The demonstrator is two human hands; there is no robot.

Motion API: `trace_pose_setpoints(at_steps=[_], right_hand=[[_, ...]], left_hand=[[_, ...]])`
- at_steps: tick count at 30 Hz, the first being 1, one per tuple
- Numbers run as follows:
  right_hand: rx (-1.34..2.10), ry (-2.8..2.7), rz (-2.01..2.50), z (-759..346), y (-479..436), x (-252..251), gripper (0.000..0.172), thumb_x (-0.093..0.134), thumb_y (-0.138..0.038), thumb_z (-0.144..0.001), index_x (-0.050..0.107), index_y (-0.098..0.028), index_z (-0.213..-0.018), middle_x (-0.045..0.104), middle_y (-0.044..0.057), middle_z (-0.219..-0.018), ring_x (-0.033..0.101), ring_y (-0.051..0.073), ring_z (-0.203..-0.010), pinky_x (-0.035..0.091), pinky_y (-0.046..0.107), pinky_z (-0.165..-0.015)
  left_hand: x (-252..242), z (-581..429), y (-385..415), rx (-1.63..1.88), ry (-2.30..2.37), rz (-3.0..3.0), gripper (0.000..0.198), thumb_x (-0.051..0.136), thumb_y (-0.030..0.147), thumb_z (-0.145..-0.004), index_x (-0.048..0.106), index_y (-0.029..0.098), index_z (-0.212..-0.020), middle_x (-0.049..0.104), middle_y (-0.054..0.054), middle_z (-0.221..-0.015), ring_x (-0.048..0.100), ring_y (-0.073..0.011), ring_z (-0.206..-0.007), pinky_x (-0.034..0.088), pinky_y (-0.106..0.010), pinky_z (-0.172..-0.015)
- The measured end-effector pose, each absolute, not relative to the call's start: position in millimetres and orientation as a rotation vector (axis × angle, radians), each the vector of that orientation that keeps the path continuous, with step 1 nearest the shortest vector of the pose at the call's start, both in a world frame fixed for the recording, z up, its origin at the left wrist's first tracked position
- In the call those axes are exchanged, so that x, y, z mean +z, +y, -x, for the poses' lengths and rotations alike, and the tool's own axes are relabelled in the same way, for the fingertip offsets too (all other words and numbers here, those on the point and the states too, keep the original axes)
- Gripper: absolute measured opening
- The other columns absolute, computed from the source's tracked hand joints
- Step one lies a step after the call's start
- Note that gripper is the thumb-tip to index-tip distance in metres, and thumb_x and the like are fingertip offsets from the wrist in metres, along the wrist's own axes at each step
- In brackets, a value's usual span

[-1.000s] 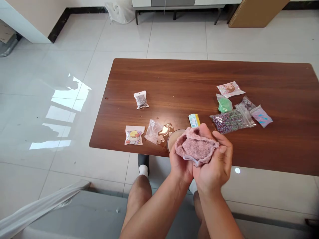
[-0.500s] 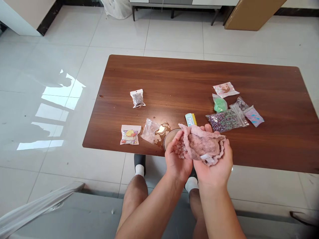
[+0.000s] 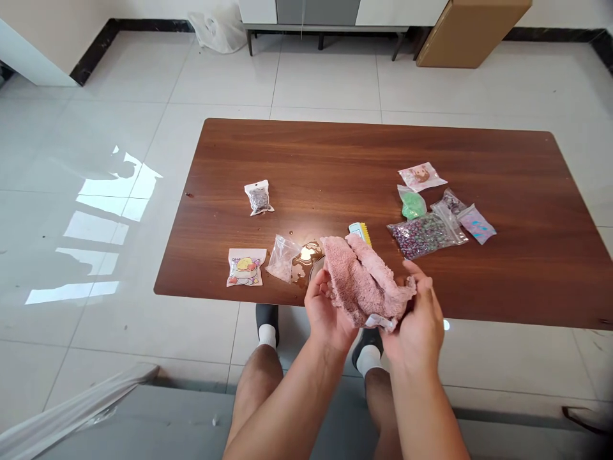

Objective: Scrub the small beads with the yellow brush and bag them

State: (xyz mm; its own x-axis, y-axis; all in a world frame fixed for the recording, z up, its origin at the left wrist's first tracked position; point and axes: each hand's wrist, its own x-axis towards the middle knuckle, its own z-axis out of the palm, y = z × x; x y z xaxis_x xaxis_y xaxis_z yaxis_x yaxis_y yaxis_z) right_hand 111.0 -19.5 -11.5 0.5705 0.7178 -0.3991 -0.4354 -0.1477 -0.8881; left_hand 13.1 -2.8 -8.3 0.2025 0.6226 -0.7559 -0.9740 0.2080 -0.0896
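A fluffy pink cloth (image 3: 361, 281) with a white tag is held up over the table's near edge. My left hand (image 3: 330, 316) is cupped under its left side, fingers curled up against it. The clear beads seen in that palm earlier are now mostly hidden by the cloth. My right hand (image 3: 419, 322) grips the cloth's right end, thumb and fingers at its edge. Behind the cloth, the rim of a round container (image 3: 314, 268) shows only in part. A small blue-and-yellow item (image 3: 360, 231) lies just beyond the cloth.
On the brown table (image 3: 306, 160) are a bag of dark mixed beads (image 3: 426, 234), a green bag (image 3: 412, 204), several small packets, a cartoon packet (image 3: 246, 267), a grey bead packet (image 3: 259, 197) and a clear zip bag (image 3: 283, 258) beside spilled water (image 3: 306, 254).
The cloth has been spread and folded over toward the left, covering the beads in my left palm. My right hand has shifted from beneath the cloth to its right edge. The view has tilted slightly.
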Motion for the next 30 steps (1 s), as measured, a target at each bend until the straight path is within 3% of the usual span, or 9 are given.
trace_pose_setpoints(at_steps=[4, 10, 14, 17, 21, 23, 25, 28, 30], right_hand=[[1.371, -0.523, 1.343, -116, -26, -13, 0.071, 0.077, -0.075, -0.073, 0.073, -0.024, -0.123, 0.076, 0.008, -0.112, 0.072, 0.022, -0.089, 0.057, 0.030, -0.067], [1.268, -0.843, 1.427, -107, -34, -17, 0.048, 0.086, -0.048, -0.079, 0.073, -0.027, -0.120, 0.078, 0.004, -0.109, 0.072, 0.021, -0.101, 0.057, 0.029, -0.085], [1.180, -0.591, 1.434, -100, -33, -19, 0.037, 0.086, -0.043, -0.079, 0.075, -0.023, -0.108, 0.078, 0.003, -0.100, 0.072, 0.016, -0.089, 0.058, 0.026, -0.080], [1.211, -0.337, 1.369, -106, -28, -17, 0.041, 0.087, -0.041, -0.075, 0.072, -0.022, -0.109, 0.077, 0.004, -0.097, 0.072, 0.017, -0.079, 0.057, 0.024, -0.062], [1.332, -0.185, 1.194, -132, -17, -8, 0.044, 0.085, -0.034, -0.069, 0.065, -0.029, -0.108, 0.062, -0.007, -0.068, 0.057, 0.011, -0.051, 0.039, 0.017, -0.039], [1.307, -0.170, 1.176, -147, -11, -4, 0.034, 0.083, -0.037, -0.069, 0.058, -0.026, -0.089, 0.052, -0.010, -0.061, 0.047, 0.009, -0.044, 0.039, 0.019, -0.038], [1.130, -0.179, 1.281, -160, -5, -3, 0.038, 0.080, -0.043, -0.071, 0.048, -0.025, -0.078, 0.049, -0.009, -0.063, 0.044, 0.009, -0.044, 0.038, 0.021, -0.036], [0.673, -0.368, 1.565, -174, 1, -11, 0.040, 0.068, -0.052, -0.081, 0.040, -0.026, -0.073, 0.040, -0.009, -0.062, 0.039, 0.009, -0.045, 0.034, 0.022, -0.037], [0.550, -0.587, 1.729, -184, 3, -18, 0.039, 0.061, -0.057, -0.086, 0.044, -0.025, -0.072, 0.038, -0.008, -0.060, 0.038, 0.009, -0.046, 0.035, 0.023, -0.042]], left_hand=[[-6, -12, -1, 1.207, 0.646, 0.602, 0.029, 0.051, 0.031, -0.095, 0.075, 0.015, -0.095, 0.079, -0.009, -0.095, 0.075, -0.0222, -0.100, 0.054, -0.038, -0.109], [-3, -12, -2, 1.172, 0.680, 0.538, 0.031, 0.049, 0.034, -0.099, 0.075, 0.016, -0.093, 0.078, -0.008, -0.091, 0.075, -0.0229, -0.104, 0.052, -0.038, -0.111], [-3, -14, -4, 1.245, 0.640, 0.493, 0.026, 0.053, 0.028, -0.098, 0.076, 0.018, -0.094, 0.079, -0.006, -0.096, 0.073, -0.0208, -0.113, 0.050, -0.035, -0.114], [-5, -11, -4, 1.359, 0.571, 0.467, 0.027, 0.050, 0.021, -0.099, 0.077, 0.020, -0.097, 0.079, -0.004, -0.110, 0.070, -0.0172, -0.123, 0.050, -0.031, -0.115], [-10, -5, 0, 1.427, 0.516, 0.512, 0.033, 0.044, 0.017, -0.102, 0.077, 0.017, -0.097, 0.079, -0.005, -0.114, 0.072, -0.0151, -0.120, 0.053, -0.031, -0.112], [-12, -4, 2, 1.430, 0.511, 0.542, 0.032, 0.045, 0.016, -0.102, 0.077, 0.017, -0.096, 0.079, -0.006, -0.112, 0.073, -0.0148, -0.115, 0.055, -0.031, -0.110], [-13, -6, 3, 1.420, 0.518, 0.574, 0.031, 0.046, 0.016, -0.101, 0.076, 0.016, -0.094, 0.080, -0.006, -0.108, 0.075, -0.0146, -0.111, 0.056, -0.031, -0.109], [-11, -7, 4, 1.391, 0.548, 0.624, 0.029, 0.048, 0.015, -0.100, 0.075, 0.016, -0.089, 0.079, -0.005, -0.100, 0.076, -0.0132, -0.105, 0.056, -0.030, -0.108], [-10, -7, 3, 1.373, 0.547, 0.638, 0.028, 0.049, 0.015, -0.100, 0.074, 0.016, -0.087, 0.079, -0.004, -0.096, 0.076, -0.0120, -0.101, 0.056, -0.029, -0.107]])
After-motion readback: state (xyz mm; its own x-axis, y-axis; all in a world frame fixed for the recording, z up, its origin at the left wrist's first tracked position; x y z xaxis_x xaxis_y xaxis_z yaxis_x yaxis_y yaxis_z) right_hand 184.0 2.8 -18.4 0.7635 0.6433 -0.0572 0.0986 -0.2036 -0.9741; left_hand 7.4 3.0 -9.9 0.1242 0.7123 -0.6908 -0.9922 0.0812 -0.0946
